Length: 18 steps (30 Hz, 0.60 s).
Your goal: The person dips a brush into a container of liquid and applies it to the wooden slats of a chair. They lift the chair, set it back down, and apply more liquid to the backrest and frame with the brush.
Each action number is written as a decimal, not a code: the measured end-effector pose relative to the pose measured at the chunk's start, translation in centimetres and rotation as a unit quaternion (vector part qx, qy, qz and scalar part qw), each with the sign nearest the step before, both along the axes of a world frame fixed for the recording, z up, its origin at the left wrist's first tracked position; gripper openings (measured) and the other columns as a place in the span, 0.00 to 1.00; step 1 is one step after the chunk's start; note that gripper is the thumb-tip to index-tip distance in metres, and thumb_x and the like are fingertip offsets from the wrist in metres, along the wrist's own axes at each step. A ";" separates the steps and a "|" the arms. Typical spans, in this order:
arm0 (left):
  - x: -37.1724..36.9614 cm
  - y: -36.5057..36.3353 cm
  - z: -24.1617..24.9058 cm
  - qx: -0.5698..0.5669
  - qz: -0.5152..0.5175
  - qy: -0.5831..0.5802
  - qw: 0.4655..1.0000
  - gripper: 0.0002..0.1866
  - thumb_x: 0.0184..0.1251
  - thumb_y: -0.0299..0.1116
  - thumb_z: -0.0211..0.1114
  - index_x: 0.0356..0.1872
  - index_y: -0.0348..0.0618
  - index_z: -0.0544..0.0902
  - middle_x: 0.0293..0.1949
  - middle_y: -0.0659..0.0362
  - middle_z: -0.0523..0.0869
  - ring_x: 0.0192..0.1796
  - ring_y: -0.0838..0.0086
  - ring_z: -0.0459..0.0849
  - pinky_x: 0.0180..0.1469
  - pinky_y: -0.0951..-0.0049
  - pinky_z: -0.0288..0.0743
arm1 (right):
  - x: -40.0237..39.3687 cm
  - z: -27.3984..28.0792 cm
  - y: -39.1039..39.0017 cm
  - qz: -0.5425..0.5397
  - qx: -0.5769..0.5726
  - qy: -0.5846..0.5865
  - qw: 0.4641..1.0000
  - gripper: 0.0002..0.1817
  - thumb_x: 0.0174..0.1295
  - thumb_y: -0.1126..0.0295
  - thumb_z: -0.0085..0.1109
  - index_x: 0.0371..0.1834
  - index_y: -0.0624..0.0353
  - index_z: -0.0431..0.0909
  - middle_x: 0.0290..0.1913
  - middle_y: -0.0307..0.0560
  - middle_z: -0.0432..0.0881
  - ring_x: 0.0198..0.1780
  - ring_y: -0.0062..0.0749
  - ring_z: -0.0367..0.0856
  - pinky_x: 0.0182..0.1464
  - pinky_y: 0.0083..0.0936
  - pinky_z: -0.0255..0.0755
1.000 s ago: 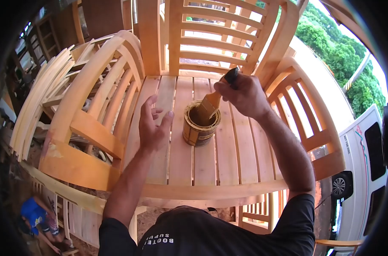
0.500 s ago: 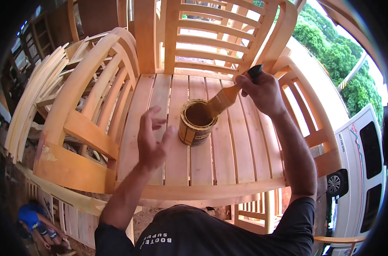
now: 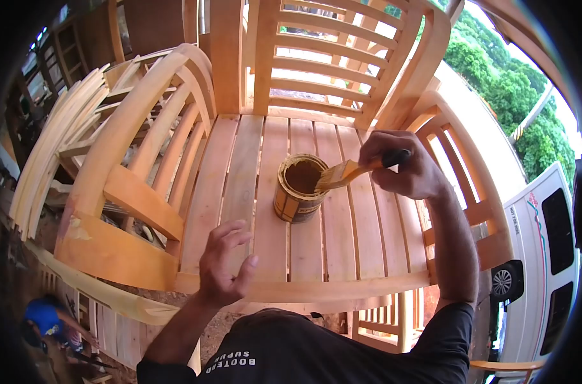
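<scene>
My right hand [image 3: 403,163] grips a paintbrush [image 3: 345,174] by its handle, whose dark end points right. The brush lies nearly level, its bristle tips at the right rim of an open can [image 3: 297,198]. Brownish liquid shows inside the can, and its rim is smeared. The can stands upright on the slatted seat [image 3: 272,256] of a wooden bench. My left hand [image 3: 227,264] is open and holds nothing, with fingers apart above the seat's front left part, clear of the can.
Slatted armrests flank the seat, left [image 3: 144,192] and right [image 3: 473,211], and a slatted backrest [image 3: 329,57] rises behind. Pale wood strips [image 3: 60,153] are stacked at left. A person in a blue shirt [image 3: 44,317] is low at left. A white van [image 3: 528,256] stands at right.
My right hand has moved down and right, tipping the brush from steeply slanted to nearly level at the can's rim. My left hand has dropped toward the seat's front edge, away from the can.
</scene>
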<state>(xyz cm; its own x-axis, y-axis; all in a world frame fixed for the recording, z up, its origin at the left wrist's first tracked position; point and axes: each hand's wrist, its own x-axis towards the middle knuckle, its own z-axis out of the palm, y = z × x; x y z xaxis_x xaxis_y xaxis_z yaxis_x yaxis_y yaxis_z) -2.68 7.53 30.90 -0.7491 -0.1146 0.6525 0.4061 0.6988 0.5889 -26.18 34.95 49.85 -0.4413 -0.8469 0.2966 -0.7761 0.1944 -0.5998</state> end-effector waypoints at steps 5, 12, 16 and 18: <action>2.7 -2.1 -0.6 -0.024 0.062 -0.014 0.998 0.17 0.64 0.29 0.68 0.53 0.35 0.82 0.60 0.43 0.81 0.57 0.55 0.85 0.57 0.62 0.84 | -1.9 0.6 2.1 -0.058 -0.107 -0.111 0.986 0.11 0.52 0.72 0.64 0.39 0.63 0.82 0.35 0.40 0.83 0.37 0.23 0.78 0.40 0.25 0.72; 4.3 -3.7 -2.1 -0.029 0.077 -0.021 0.996 0.17 0.62 0.33 0.70 0.51 0.37 0.84 0.51 0.43 0.87 0.55 0.46 0.86 0.60 0.53 0.81 | -5.3 -0.2 -0.7 -0.168 -0.282 -0.213 0.920 0.12 0.71 0.66 0.64 0.47 0.66 0.83 0.28 0.44 0.82 0.26 0.25 0.80 0.29 0.23 0.74; 3.9 -4.4 -3.4 -0.070 0.049 0.020 0.996 0.15 0.63 0.33 0.72 0.48 0.39 0.84 0.48 0.46 0.87 0.49 0.52 0.88 0.53 0.56 0.84 | -6.7 1.7 -4.8 -0.123 -0.281 -0.207 0.929 0.15 0.76 0.61 0.65 0.54 0.62 0.83 0.29 0.43 0.85 0.25 0.21 0.81 0.28 0.20 0.74; 4.6 -4.1 -3.2 -0.053 0.067 0.006 0.996 0.16 0.65 0.30 0.69 0.53 0.38 0.83 0.53 0.42 0.87 0.57 0.44 0.85 0.60 0.52 0.80 | -7.4 4.0 -7.4 -0.097 -0.279 -0.148 0.944 0.15 0.76 0.62 0.65 0.54 0.62 0.83 0.30 0.43 0.85 0.26 0.22 0.82 0.29 0.21 0.75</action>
